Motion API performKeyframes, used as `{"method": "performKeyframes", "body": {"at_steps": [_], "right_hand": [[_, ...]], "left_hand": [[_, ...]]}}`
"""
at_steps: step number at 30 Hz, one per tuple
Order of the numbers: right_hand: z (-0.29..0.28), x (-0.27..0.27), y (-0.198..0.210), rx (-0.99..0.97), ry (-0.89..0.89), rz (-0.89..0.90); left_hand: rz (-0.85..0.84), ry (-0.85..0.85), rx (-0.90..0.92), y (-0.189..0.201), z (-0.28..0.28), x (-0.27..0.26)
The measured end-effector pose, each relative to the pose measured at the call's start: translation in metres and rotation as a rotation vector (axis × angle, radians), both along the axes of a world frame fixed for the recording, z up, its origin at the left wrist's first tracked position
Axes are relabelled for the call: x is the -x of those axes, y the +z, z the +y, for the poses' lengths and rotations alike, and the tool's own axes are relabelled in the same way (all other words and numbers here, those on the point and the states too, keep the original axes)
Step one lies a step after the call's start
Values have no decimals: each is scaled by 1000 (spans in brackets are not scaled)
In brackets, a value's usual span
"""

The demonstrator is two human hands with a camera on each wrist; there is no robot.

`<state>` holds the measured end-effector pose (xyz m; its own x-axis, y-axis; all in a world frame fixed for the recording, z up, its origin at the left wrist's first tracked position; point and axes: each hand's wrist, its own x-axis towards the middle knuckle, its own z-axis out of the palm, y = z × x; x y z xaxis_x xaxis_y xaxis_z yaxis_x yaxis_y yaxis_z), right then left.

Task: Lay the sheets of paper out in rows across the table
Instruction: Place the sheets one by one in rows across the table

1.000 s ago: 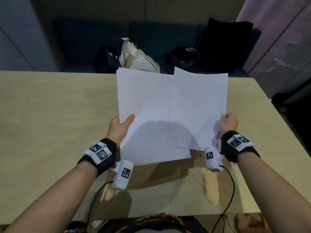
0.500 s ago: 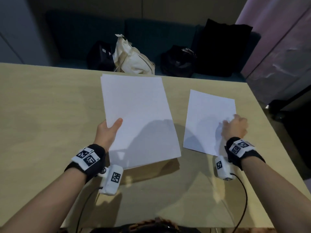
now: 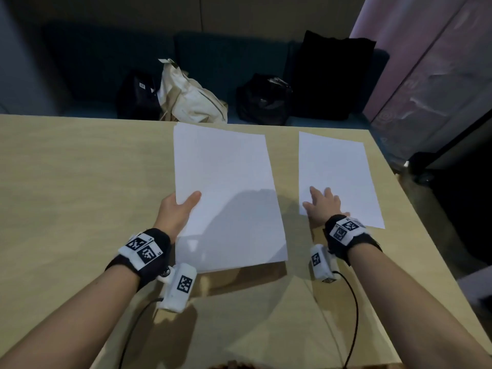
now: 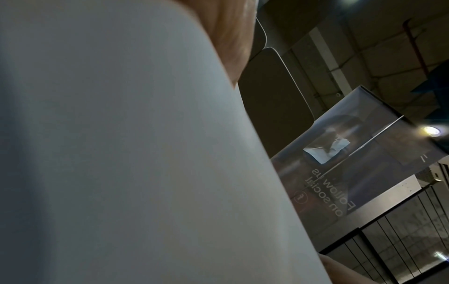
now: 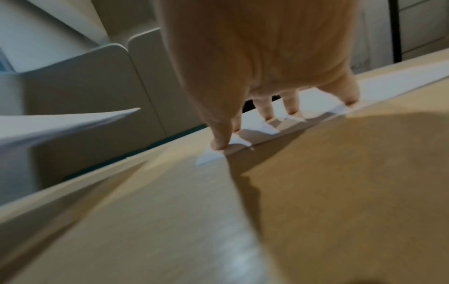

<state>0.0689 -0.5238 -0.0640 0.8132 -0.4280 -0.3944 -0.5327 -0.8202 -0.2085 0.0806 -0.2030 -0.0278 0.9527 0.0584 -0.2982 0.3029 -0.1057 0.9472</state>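
Note:
My left hand [image 3: 177, 210] grips a stack of white paper [image 3: 226, 193] by its left edge, thumb on top, holding it above the table; the stack [image 4: 121, 153] fills the left wrist view. A single white sheet [image 3: 336, 177] lies flat on the table at the right. My right hand [image 3: 323, 202] rests on that sheet's near left corner with straight, spread fingers. In the right wrist view the fingertips [image 5: 219, 145] press the single sheet [image 5: 264, 127] onto the wood, and the stack [image 5: 48, 123] shows at the left.
The light wooden table [image 3: 66, 195] ends at a far edge and a right edge close to the single sheet. Beyond the far edge sit a cream tote bag [image 3: 191, 99] and black bags [image 3: 262, 99] on a dark bench.
My right hand pulled one sheet off the stack, carried it right and laid it flat; its fingers went from pinching to spread on it. The left hand moved the stack a little left.

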Motion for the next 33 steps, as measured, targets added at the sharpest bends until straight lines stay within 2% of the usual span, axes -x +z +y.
{"method": "performKeyframes", "body": {"at_steps": [9,33], "right_hand": [[-61,-12,3,25,71,-27],[-86,-9,9,-15,20,-30]], "left_hand": [[-23,11,8,-3,-16,-2],[-14,-6,-3,-2,-19,-5]]}}
